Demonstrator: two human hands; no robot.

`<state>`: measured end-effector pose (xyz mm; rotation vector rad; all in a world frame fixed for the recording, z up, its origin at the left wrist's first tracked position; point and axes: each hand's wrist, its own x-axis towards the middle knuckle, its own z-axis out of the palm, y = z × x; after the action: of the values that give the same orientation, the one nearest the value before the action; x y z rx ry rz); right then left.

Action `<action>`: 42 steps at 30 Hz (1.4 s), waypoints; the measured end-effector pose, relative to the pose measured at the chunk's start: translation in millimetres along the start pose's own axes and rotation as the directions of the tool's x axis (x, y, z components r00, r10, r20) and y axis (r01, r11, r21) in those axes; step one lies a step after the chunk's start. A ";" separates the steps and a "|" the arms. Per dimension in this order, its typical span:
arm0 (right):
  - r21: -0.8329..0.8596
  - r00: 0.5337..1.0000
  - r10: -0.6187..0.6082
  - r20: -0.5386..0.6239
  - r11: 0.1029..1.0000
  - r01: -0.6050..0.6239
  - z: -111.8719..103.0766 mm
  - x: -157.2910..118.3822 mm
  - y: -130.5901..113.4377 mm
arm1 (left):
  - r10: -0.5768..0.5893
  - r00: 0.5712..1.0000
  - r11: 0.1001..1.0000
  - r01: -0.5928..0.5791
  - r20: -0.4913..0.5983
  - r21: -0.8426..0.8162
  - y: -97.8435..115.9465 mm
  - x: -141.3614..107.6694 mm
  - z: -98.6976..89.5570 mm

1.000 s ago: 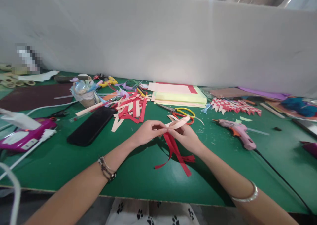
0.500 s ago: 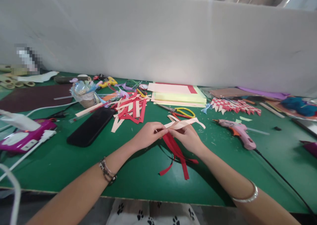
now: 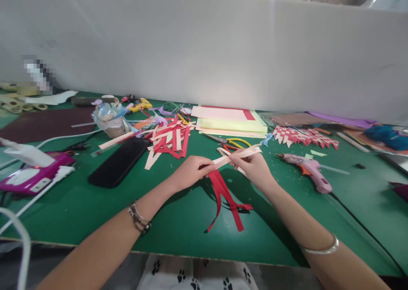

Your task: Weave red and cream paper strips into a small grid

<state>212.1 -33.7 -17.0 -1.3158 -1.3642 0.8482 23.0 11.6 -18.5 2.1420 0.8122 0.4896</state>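
Pale pink paper strips (image 3: 222,161) stretch between my two hands above the green table. Red paper strips (image 3: 227,192) hang down from the same place, their loose ends spread toward the table's front edge. My left hand (image 3: 195,171) pinches the strips where pink and red meet; its fingers hide the exact join. Further right, my right hand (image 3: 251,166) grips a pink strip between thumb and fingers, the strip's end sticking out past them. Scissors (image 3: 234,143) with yellow and red handles lie just beyond my hands.
A heap of red and pink strips (image 3: 168,139) and a black phone (image 3: 119,162) lie to the left. Behind are stacked paper sheets (image 3: 232,125). On the right rest a pink glue gun (image 3: 306,166) and a woven red-and-white piece (image 3: 306,137). A purple power strip (image 3: 35,173) sits far left.
My right hand has moved right and away from my left hand, sliding out along the pink strip, which now lies straighter. The red strips' ends have shifted slightly.
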 end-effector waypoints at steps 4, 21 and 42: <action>-0.065 1.000 -0.022 -0.012 0.998 0.021 -4.6 1.5 0.8 | -0.050 0.998 0.996 0.052 0.036 -0.067 -1.0 0.0 -1.0; -0.136 0.964 -0.074 -0.255 0.990 0.040 -33.5 14.6 20.9 | -0.135 0.989 0.990 0.132 -0.054 -0.053 -11.3 0.3 -17.9; -0.547 0.967 -0.130 0.220 0.804 0.232 19.3 31.3 11.1 | 0.029 0.999 0.578 0.018 0.043 -0.816 -47.7 -9.5 -38.7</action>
<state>199.9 1.6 -26.2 -1.5456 -1.9514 0.4316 -24.6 49.2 -32.3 1.2614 0.4010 0.6521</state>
